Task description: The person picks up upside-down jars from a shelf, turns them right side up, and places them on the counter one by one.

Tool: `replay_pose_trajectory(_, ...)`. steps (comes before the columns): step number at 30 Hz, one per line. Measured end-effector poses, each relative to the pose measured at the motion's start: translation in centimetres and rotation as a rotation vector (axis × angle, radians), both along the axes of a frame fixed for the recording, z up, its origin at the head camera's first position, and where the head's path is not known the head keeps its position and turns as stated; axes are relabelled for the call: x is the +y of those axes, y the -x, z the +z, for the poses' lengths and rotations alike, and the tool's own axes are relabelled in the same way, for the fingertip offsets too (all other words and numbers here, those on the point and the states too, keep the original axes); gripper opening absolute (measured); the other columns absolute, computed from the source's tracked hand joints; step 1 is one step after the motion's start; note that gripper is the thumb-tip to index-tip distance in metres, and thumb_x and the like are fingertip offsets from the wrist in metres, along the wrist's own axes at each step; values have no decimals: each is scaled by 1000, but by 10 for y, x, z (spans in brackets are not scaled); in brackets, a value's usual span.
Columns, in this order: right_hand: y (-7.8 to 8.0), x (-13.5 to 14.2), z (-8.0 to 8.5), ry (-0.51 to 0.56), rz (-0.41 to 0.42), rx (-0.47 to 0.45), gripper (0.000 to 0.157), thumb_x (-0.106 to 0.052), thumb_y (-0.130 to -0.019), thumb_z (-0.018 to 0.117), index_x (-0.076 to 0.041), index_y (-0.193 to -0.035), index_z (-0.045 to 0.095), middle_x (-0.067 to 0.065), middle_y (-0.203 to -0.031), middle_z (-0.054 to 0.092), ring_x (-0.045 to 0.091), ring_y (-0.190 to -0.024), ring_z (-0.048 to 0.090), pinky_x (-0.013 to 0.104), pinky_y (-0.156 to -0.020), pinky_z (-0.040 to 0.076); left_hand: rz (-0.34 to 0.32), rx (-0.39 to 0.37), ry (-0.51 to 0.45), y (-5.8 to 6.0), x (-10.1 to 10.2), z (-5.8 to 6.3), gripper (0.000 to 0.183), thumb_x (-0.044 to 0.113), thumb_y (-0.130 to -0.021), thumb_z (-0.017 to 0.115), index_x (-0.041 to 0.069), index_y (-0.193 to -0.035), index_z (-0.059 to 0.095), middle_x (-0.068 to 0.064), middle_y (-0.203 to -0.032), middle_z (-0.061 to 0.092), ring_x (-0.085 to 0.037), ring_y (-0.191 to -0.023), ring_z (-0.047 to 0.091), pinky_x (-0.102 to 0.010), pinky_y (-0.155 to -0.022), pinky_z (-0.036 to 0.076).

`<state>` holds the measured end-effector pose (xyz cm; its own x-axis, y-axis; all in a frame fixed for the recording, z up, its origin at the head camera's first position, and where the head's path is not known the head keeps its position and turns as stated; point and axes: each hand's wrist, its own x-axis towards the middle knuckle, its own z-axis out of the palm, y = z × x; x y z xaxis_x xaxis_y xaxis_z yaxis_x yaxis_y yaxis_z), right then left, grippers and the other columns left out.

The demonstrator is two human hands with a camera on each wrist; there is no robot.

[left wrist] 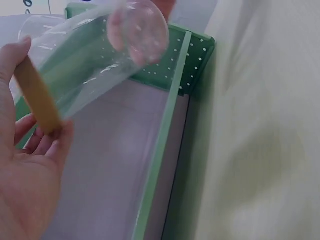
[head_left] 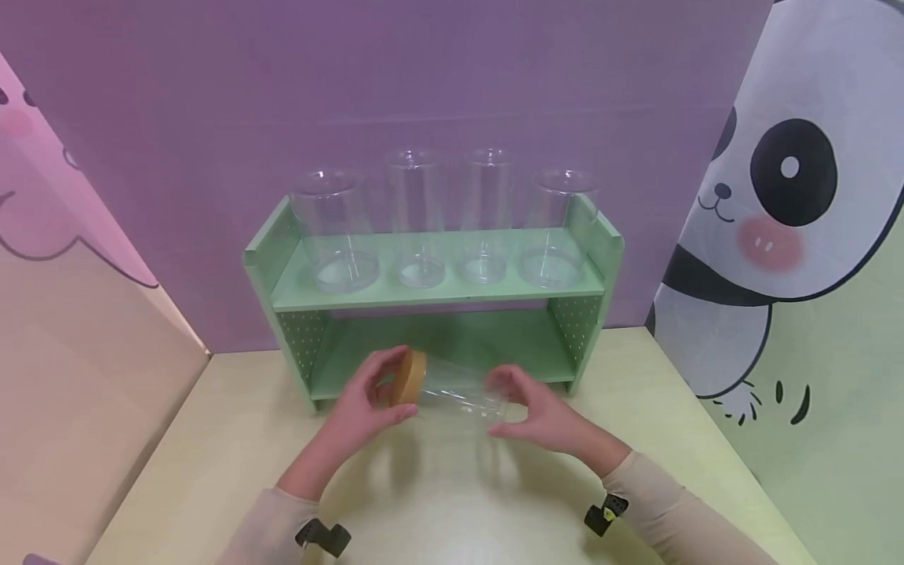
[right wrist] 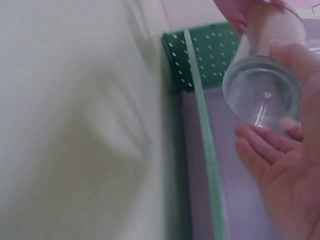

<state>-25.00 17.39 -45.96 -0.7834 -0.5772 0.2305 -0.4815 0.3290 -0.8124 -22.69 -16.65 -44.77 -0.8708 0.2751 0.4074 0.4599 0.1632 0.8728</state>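
A clear cylindrical jar (head_left: 457, 386) with a tan lid (head_left: 409, 378) is held on its side above the table, in front of the shelf. My left hand (head_left: 362, 402) grips the lid by its edge, thumb on one side and fingers on the other. At the opposite end, my right hand (head_left: 542, 417) holds the jar near its round base (right wrist: 262, 95), the thumb along the side and the fingers at the bottom. The left wrist view shows the lid edge-on between thumb and fingertips, with the clear wall (left wrist: 95, 65) stretching away from it.
A green two-tier shelf (head_left: 438, 299) stands at the back of the pale table (head_left: 452, 510). Several clear open containers, among them a wide one (head_left: 339, 235) and a narrow one (head_left: 415, 212), line its upper board. A purple wall (head_left: 452, 71) rises behind.
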Motion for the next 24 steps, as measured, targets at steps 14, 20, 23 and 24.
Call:
replay_pose_trajectory(14, -10, -32, -30, 52, 59, -139, 72, -21, -93, 92, -10, -153, 54, 7, -148, 66, 29, -141, 60, 52, -123, 46, -116, -47, -195, 2, 30, 12, 86, 22, -92, 93, 9, -165, 49, -18, -154, 56, -23, -132, 62, -27, -105, 59)
replay_pose_trajectory(20, -13, -38, -38, 58, 54, -148, 80, -27, -91, 94, -18, -158, 52, 5, -153, 63, 29, -141, 58, 59, -121, 45, -144, -54, -179, -1, 45, 16, 87, 32, -90, 96, 8, -161, 52, -15, -151, 61, -30, -132, 60, -32, -103, 60)
replay_pose_trajectory(23, -13, -40, -39, 45, 44, -137, 76, -27, -89, 95, -17, -153, 54, 5, -153, 63, 31, -139, 58, 62, -121, 44, -149, -46, -174, -1, 48, 17, 86, 30, -89, 97, 8, -160, 53, -15, -150, 62, -33, -132, 59, -35, -100, 62)
replay_pose_trajectory(24, -12, -40, -39, 38, 38, -137, 76, -28, -89, 95, -17, -152, 55, 4, -152, 63, 31, -138, 59, 62, -121, 44, -148, -43, -171, -1, 48, 17, 86, 29, -89, 97, 8, -160, 53, -15, -150, 62, -34, -132, 59, -35, -99, 63)
